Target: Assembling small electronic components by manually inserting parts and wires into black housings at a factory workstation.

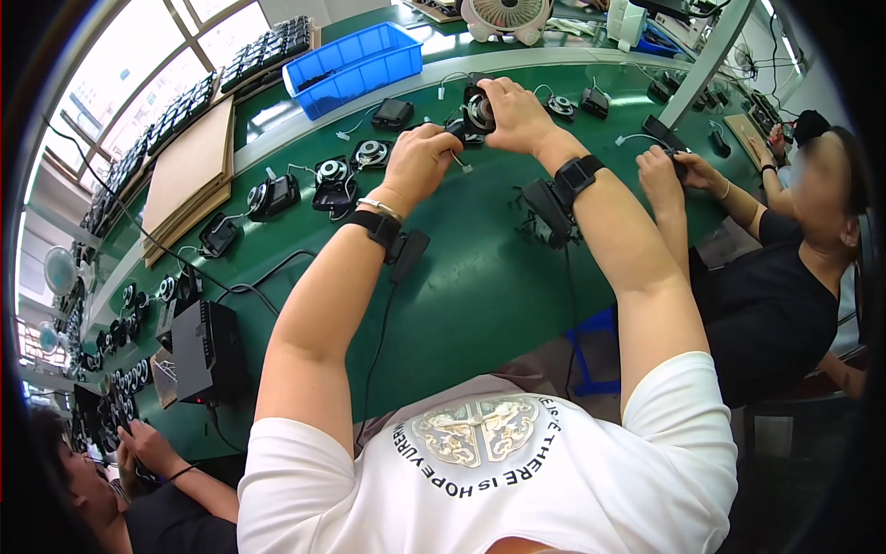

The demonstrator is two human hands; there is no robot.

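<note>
Both my arms reach out over the green bench. My right hand (521, 115) is closed round a small round speaker (478, 113) with a black housing, tilted on its edge. My left hand (420, 159) pinches a small black piece (455, 130) close beside it; its exact kind is unclear. A short wire with a white plug (465, 169) hangs below that hand. Nearest on the left lie a speaker (371, 153) and an opened black case with a speaker in it (334, 175). A closed black case (392, 114) sits behind them.
A blue bin (353, 69) stands at the back, with a white fan (506, 17) right of it. Cardboard sheets (191, 175) and a black box (205, 351) are at left. More speakers (559, 106) line the bench. Co-workers work at right (784, 249) and lower left (148, 489).
</note>
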